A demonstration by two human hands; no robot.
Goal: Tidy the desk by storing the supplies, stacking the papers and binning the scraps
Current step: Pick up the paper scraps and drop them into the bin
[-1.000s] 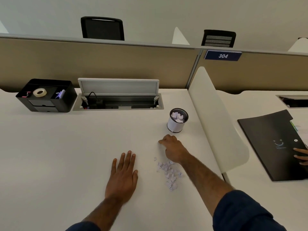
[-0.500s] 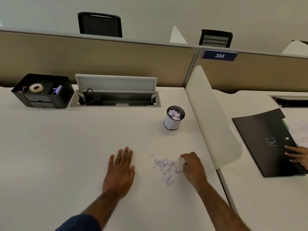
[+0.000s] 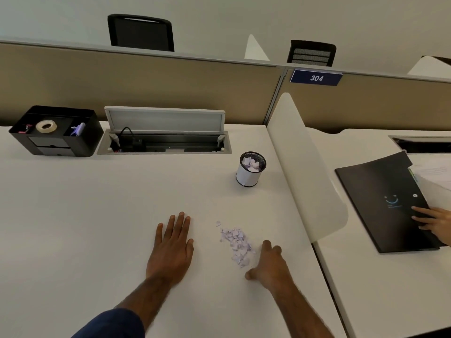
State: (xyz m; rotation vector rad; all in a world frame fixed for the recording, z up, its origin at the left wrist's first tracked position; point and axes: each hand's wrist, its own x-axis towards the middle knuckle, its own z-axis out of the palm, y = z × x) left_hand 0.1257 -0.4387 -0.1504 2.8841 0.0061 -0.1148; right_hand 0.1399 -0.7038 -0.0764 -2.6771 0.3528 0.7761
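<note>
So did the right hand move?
Yes. The right hand came back from near the cup toward the person, and now sits at the near right side of the scraps.

On the desk [image 3: 73,215] the scraps [image 3: 235,242] lie between the 2 hands: left hand [image 3: 170,250] at 9 o'clock of them, right hand [image 3: 271,267] at 4 o'clock, just beside. The cup [image 3: 250,175], with scraps in it, stands at 12 o'clock. The organizer [image 3: 56,132] sits far at 10 o'clock, the cable tray [image 3: 166,142] to its right. Beyond the divider [image 3: 305,167], at 3 o'clock, lies a folder [image 3: 380,196].
</note>
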